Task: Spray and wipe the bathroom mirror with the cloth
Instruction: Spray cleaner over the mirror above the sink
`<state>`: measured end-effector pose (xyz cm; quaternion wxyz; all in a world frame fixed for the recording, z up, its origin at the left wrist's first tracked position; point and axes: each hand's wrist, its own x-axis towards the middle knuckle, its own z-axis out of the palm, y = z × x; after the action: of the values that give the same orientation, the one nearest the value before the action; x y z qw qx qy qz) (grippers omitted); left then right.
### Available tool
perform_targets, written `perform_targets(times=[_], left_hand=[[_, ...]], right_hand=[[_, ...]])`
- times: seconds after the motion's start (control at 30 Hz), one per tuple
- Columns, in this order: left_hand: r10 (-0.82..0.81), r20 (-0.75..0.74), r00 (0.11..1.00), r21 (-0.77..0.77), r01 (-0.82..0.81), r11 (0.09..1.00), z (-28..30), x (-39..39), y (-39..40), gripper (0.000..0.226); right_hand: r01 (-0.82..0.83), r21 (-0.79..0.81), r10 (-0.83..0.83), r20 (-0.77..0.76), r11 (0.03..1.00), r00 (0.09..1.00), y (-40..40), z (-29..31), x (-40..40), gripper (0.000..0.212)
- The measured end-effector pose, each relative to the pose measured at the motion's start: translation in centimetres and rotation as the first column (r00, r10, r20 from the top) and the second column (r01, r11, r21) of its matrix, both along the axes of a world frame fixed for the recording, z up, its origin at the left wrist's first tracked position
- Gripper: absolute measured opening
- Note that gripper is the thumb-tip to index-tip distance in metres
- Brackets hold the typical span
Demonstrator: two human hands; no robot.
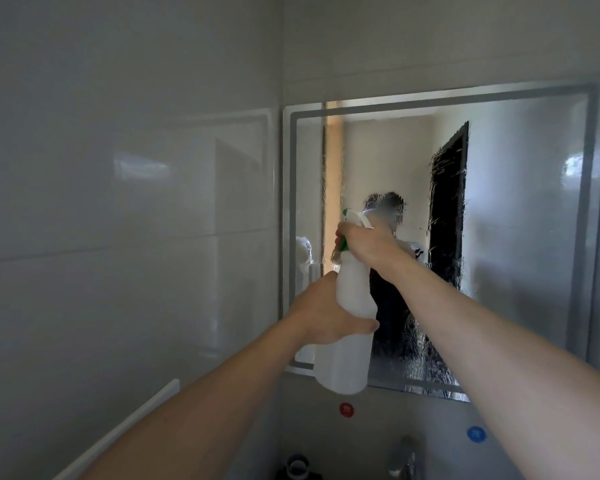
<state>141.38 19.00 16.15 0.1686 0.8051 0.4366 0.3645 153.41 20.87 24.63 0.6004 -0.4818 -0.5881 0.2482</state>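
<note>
A white spray bottle [350, 320] with a green-and-white trigger head is held upright in front of the wall mirror [520, 209]. My left hand [321, 315] wraps around the bottle's middle. My right hand [362, 242] grips the neck and trigger at the top, nozzle pointing left toward the glass. The mirror's centre and lower part are streaked with wet droplets and runs. No cloth is visible.
A glossy tiled wall [118, 220] fills the left side. Below the mirror are a red sticker [346, 409] and a blue sticker [476, 434], a chrome tap [404, 459] and a dark round object [298, 467]. A white rail [132, 424] runs along the left wall.
</note>
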Motion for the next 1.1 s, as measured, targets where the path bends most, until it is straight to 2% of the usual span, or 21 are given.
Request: perform_targets(times=[0.1,0.2,0.43,0.57,0.77,0.93,1.1], left_hand=[[-0.022,0.052,0.998,0.019,0.021,1.0,0.6,0.6,0.1,0.062],[-0.044,0.088,0.995,-0.033,0.047,0.998,0.1,1.3,0.4,0.063],[-0.027,0.042,0.999,-0.012,0.027,1.0,-0.5,1.5,0.7,0.078],[-0.006,0.05,0.999,0.027,0.005,1.0,1.4,1.2,0.4,0.08],[-0.032,0.116,0.993,0.013,0.031,0.999,1.5,1.0,0.5,0.077],[-0.03,0.057,0.998,0.049,0.027,0.998,2.5,0.0,0.6,0.071],[-0.019,0.051,0.999,0.107,0.013,0.994,5.4,-0.5,0.6,0.07]], right_hand=[[0.004,0.041,-0.004,0.009,0.999,1.0,-0.1,1.2,0.3,0.018],[-0.002,0.043,-0.002,0.073,0.999,0.997,0.2,1.1,0.7,0.014],[0.007,0.055,-0.013,0.107,0.998,0.994,-0.2,0.3,1.3,0.016],[0.001,0.074,-0.006,0.072,0.997,0.997,-0.2,1.9,1.2,0.02],[0.026,0.071,-0.031,0.079,0.997,0.996,0.7,2.6,0.1,0.012],[0.043,0.089,-0.048,0.065,0.995,0.997,0.6,3.0,0.1,0.018],[0.067,0.144,-0.078,0.066,0.987,0.995,0.4,6.3,-0.6,0.035]])
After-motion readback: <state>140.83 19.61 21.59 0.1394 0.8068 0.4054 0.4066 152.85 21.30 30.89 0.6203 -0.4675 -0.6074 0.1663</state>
